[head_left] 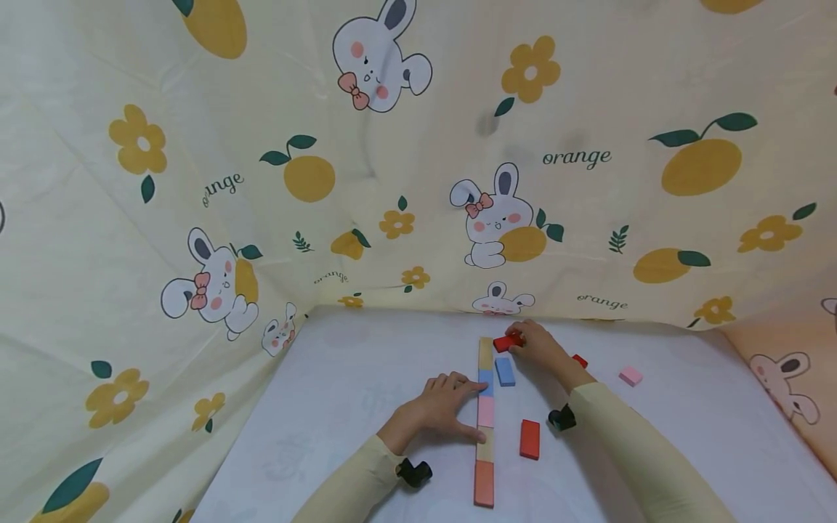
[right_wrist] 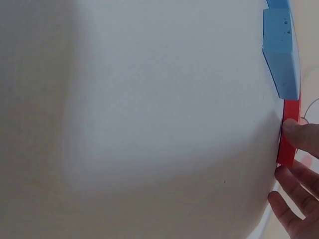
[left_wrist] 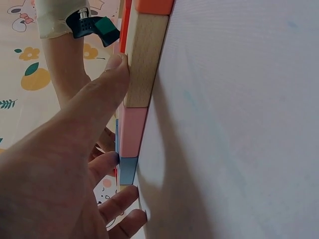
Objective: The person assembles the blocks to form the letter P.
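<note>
While a red block (head_left: 502, 344) is pinched between the fingers of the right hand (head_left: 541, 349), the left hand (head_left: 445, 408), fingers spread, touches the block row (head_left: 485, 412); a sideways slip could skew it or knock the blue block (head_left: 505, 372) near the pinching fingers.

I'd tag this as a curtained-off tabletop recording booth; whether the room beyond is a home or a lab, I can't tell. My feed shows a patterned sheet (head_left: 438, 138) with rabbits, oranges and flowers, hung behind and down both sides of a white table (head_left: 327, 407). Black wrist-worn gear (head_left: 415, 473) also points to a capture set-up.
</note>
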The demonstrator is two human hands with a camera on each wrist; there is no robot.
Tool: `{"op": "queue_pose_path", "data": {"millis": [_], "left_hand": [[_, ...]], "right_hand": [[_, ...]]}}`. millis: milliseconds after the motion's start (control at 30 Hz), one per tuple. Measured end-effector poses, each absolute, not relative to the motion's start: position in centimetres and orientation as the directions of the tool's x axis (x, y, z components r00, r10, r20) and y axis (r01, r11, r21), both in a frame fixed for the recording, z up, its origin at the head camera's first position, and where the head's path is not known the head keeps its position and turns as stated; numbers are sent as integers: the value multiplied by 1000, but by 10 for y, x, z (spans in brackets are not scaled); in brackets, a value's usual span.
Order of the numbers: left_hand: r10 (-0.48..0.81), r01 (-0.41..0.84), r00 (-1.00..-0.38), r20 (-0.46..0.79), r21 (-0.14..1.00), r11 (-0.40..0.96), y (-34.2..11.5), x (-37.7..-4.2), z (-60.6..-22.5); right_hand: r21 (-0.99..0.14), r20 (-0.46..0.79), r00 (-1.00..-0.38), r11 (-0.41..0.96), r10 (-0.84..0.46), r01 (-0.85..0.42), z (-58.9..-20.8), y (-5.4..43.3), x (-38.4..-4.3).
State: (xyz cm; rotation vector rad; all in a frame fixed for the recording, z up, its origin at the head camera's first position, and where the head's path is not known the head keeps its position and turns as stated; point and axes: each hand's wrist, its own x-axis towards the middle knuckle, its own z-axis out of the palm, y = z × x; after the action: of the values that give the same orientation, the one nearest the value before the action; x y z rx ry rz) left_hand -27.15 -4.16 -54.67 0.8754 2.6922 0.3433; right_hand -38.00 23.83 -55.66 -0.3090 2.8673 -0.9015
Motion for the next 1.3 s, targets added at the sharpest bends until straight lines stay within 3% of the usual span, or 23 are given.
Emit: {"op": "queue_pose_path", "data": {"millis": [533, 700, 900, 1033, 1300], "left_hand": [[601, 535, -773, -204, 300, 790, -40, -274, -552], [600, 533, -774, -204, 303, 790, -40, -274, -551], [605, 540, -771, -199, 301, 786, -41, -275, -553], [613, 549, -766, -195, 298, 781, -41, -275, -554], [610, 547, -767, -200, 293, 784, -40, -273, -550]], "right_hand": [[-568, -55, -973, 809, -224, -154, -560, 241, -382], [-548, -2, -978, 818, -210, -175, -559, 240, -377], [-558, 54, -983, 811, -178, -178, -559, 237, -361], [-629, 39, -985, 762, -166, -153, -558, 234, -345], [-659, -18, -985, 742, -174, -119, -549, 224, -313]]}}
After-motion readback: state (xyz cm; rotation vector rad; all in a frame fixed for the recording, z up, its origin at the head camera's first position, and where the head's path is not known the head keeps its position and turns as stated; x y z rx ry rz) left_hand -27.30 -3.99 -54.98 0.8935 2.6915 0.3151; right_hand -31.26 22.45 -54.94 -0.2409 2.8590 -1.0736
